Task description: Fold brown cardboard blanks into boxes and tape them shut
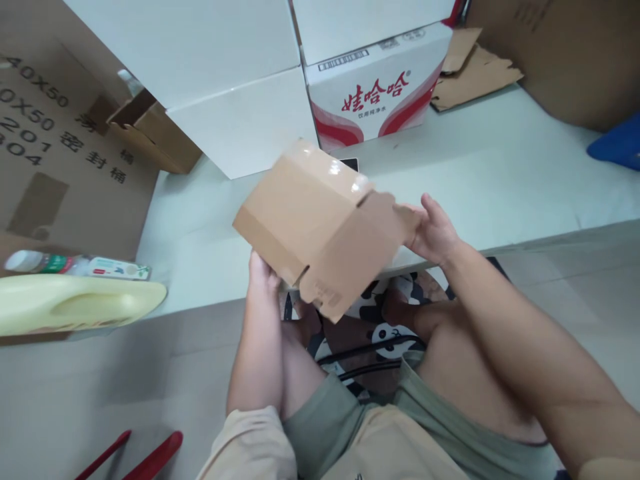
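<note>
A small brown cardboard box (305, 207) with an unfolded end flap is tilted in the air above the table's front edge. Clear shiny tape shows along its far edge, and a faint printed mark is on the near flap. My left hand (263, 272) grips the box's lower left side, its fingers partly hidden underneath. At the right end, my right hand (434, 230) holds the flap's edge with the fingers partly behind it and the thumb raised. A dark flat object (351, 164) peeks out on the table behind the box.
On the pale table (200, 220) stand white cartons (245, 127), a red-and-white water carton (375, 100) and an open brown box (155, 133). Flattened cardboard (475, 80) lies at the back right. A bottle (50, 262) and a pale yellow container (85, 303) are at left.
</note>
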{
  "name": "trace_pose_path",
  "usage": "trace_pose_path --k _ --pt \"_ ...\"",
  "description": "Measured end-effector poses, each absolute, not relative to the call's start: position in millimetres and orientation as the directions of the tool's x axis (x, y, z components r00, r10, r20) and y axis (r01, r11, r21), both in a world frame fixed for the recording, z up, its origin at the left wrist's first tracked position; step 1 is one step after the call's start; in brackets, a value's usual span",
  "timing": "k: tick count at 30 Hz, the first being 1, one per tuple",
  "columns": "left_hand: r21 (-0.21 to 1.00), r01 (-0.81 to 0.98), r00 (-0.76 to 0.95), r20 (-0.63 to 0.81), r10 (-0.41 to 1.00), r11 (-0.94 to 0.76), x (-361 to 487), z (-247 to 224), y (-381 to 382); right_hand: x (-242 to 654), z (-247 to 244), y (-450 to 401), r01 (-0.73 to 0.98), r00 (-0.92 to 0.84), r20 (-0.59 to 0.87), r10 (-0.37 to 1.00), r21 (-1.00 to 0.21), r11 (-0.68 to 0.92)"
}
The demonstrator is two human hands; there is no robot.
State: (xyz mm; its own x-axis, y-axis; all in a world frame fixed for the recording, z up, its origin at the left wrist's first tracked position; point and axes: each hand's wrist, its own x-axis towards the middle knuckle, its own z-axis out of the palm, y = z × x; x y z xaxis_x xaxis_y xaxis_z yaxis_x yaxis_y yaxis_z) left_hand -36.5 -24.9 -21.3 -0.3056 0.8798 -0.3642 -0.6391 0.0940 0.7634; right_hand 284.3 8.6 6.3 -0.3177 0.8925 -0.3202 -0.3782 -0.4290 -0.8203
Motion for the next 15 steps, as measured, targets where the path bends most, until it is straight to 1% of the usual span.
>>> trace_pose_path --k 2,5,8,10,12,13,15 --pt "0.753 -0.657 -0.364 -0.366 0.857 0.043 -36.6 -14.7 -21.1 280.4 3.1 5.7 -0.315 -0.368 -0.294 0.882 -0.853 -0.416" --pt "0.731 -0.683 -0.401 -0.360 0.842 -0.013 -29.9 -5.4 -21.0 267.1 0.5 1.9 -0.250 -0.289 -0.326 0.900 -0.882 -0.400" --pt "0.715 -0.685 -0.447 -0.263 0.855 -0.139 -20.5 0.2 -24.0 257.5 7.8 -3.8 -0.307 -0.198 -0.333 0.922 -0.872 -0.381" --pt "0.708 -0.673 -0.476 -0.192 0.858 -0.215 -16.1 2.2 -24.7 258.5 17.9 -12.4 -0.353 -0.189 -0.324 0.927 -0.858 -0.372" --pt "0.702 -0.674 -0.471 -0.170 0.865 -0.229 -14.2 3.3 -23.0 266.6 28.9 -26.0 -0.370 -0.187 -0.333 0.924 -0.847 -0.381" --pt "0.699 -0.683 -0.460 -0.184 0.869 -0.213 -14.0 3.6 -21.3 273.3 33.6 -34.3 -0.376 -0.176 -0.340 0.924 -0.844 -0.382" --pt "0.692 -0.707 -0.434 -0.262 0.862 -0.146 -14.2 4.3 -17.1 291.8 40.6 -52.6 -0.399 -0.109 -0.355 0.928 -0.840 -0.368"
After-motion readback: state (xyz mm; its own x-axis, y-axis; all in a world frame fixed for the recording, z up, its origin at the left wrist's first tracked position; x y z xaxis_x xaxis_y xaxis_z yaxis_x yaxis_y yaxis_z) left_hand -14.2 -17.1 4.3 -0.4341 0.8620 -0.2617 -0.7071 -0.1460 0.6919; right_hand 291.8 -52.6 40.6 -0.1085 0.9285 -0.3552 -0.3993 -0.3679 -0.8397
